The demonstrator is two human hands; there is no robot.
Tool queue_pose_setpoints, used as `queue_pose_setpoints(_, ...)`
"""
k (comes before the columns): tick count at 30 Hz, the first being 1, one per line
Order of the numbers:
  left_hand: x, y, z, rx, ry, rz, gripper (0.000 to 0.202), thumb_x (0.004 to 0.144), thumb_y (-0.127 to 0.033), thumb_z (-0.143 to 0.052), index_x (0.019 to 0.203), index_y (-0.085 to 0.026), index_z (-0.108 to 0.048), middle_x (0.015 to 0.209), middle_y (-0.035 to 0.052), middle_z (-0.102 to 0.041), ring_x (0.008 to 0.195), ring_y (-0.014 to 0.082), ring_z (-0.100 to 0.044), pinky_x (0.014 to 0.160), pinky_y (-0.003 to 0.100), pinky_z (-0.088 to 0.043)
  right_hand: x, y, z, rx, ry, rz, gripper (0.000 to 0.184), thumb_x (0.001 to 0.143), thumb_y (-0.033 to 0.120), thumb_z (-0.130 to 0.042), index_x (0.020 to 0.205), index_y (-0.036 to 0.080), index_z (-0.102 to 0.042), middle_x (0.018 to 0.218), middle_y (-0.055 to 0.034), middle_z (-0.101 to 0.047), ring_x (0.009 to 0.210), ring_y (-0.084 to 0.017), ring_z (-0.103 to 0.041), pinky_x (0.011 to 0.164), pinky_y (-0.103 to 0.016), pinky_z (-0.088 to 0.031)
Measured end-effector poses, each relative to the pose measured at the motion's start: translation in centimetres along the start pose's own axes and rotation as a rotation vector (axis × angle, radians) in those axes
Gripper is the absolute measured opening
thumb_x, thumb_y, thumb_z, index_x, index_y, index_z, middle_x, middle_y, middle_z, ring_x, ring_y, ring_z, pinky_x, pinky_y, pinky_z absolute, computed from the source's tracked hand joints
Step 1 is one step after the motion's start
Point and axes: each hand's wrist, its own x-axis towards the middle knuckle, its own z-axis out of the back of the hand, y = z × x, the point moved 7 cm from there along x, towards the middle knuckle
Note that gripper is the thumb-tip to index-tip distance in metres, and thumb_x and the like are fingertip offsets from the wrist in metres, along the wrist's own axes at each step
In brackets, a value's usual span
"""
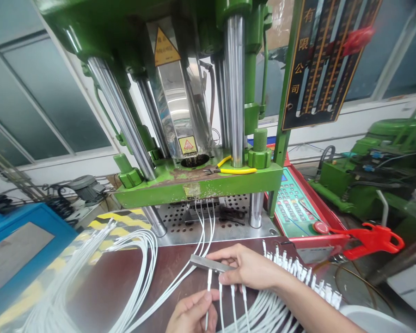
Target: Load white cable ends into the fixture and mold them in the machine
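Observation:
My right hand (241,268) grips a narrow grey metal bar (205,262) between thumb and fingers, above the brown work surface. Several white cables hang from the bar's lower edge, their white moulded ends against it. Below it, my left hand (194,311) pinches the leftmost white cable (208,283) just under its end. Behind the bar, more white cables (208,226) run up into the press, under its green plate (201,187). Their far ends are hidden there.
A cable bundle (149,259) lies left; finished-looking white connector ends (298,268) lie right. Yellow-handled pliers (235,170) rest on the green plate. A control panel (293,203) with a red button (321,227) and a red air gun (370,241) stand right. Steel columns (235,92) flank the press.

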Motion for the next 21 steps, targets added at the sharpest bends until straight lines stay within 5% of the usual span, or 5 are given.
queue_pose_setpoints(21, 0.46, -0.50, 0.48, 0.089, 0.000, -0.016, 0.053, 0.057, -0.054, -0.074, 0.083, -0.008, -0.066, 0.043, -0.0011, -0.049, 0.036, 0.0066, -0.034, 0.043, 0.024, -0.010, 0.21, -0.07, -0.21, -0.052, -0.013, 0.042, 0.049, 0.068, 0.022, -0.065, 0.116, 0.027, -0.059, 0.068, 0.0048, -0.056, 0.054, -0.007, -0.041, 0.054, -0.019, -0.035)
